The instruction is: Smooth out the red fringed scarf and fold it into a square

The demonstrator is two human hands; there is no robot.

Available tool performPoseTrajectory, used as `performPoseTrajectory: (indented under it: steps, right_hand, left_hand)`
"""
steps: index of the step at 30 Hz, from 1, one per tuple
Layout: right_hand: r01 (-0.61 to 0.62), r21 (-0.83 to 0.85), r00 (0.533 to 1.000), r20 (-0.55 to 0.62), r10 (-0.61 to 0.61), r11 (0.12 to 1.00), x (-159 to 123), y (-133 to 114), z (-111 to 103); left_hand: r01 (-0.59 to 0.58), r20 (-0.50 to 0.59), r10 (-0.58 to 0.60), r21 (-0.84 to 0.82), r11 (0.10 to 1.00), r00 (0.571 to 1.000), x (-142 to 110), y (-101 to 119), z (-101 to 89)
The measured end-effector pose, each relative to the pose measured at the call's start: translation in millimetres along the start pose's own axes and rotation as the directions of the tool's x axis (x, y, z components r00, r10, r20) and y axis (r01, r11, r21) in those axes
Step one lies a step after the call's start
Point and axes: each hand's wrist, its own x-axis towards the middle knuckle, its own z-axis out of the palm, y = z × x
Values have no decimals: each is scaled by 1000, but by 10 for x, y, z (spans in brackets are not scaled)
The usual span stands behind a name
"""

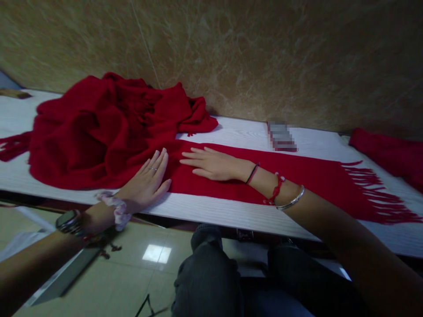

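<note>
Scarf: is showing matt cloth
Table: is showing wood grain
Floor: is looking glossy
Bangle: is shining, metallic

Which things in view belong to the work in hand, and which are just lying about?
In the work:
Red fringed scarf, with the left hand and right hand flat on it
Heap of red cloth that it runs into
White table beneath

Apparently lying about:
Pixelated item near the wall
Brown piece, far left
Red cloth at the right edge, untouched; role unclear

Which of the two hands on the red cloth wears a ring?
The left hand, nearer the pile: a ring shows there, none on the right hand.
</note>
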Motion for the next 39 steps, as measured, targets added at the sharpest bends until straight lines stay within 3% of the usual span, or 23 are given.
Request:
performPoseTrajectory:
  steps: [3, 8, 10, 12, 15, 18, 23, 27, 30, 34, 39]
  right_hand:
    - [82, 12, 995, 55, -83, 997, 62, -6, 78]
    - [-237, -22, 970, 50, 238, 971, 97, 381, 66]
    - [-250, -34, 968, -5, 250, 968, 125, 435, 36]
    - [-156, -26, 986, -59, 155, 987, 171, 369, 36]
    - [-53, 16, 998, -28, 53, 998, 225, 184, 89]
    - [-80, 28, 997, 1, 80, 996, 158, 82, 119]
    - [-190, 61, 981, -24, 192, 980, -257, -2, 75]
    - [-190, 22, 981, -48, 191, 982, -500, -119, 91]
    - [-140, -8, 983, -119, 138, 990, -520, -175, 85]
    - [40, 40, 980, -196, -32, 998, -491, -243, 30]
    - [83, 1, 974, -212, -81, 997, -506, -340, 25]
  left_hand:
    - [-8, -17, 7, -8, 1000, 1000, -6, 4, 11]
    - [-26, 51, 26, -6, 1000, 998, 8, 23, -45]
    - [-45, 100, 45, 0, 999, 994, 15, 41, -85]
    - [-48, 137, 47, 8, 999, 989, 19, 61, -114]
    - [-7, 153, 4, 22, 1000, 988, 20, 77, -124]
    - [14, 152, -17, 19, 1000, 988, 16, 53, -111]
    - [-55, 161, 61, -43, 998, 985, 19, -60, -92]
    - [-69, 166, 79, -61, 996, 983, 84, -56, -145]
    - [-218, 98, 227, -100, 971, 969, 159, 39, -235]
    - [-479, 49, 485, -94, 873, 873, 219, 150, -363]
    - [-565, 86, 563, -3, 825, 822, 258, 189, -451]
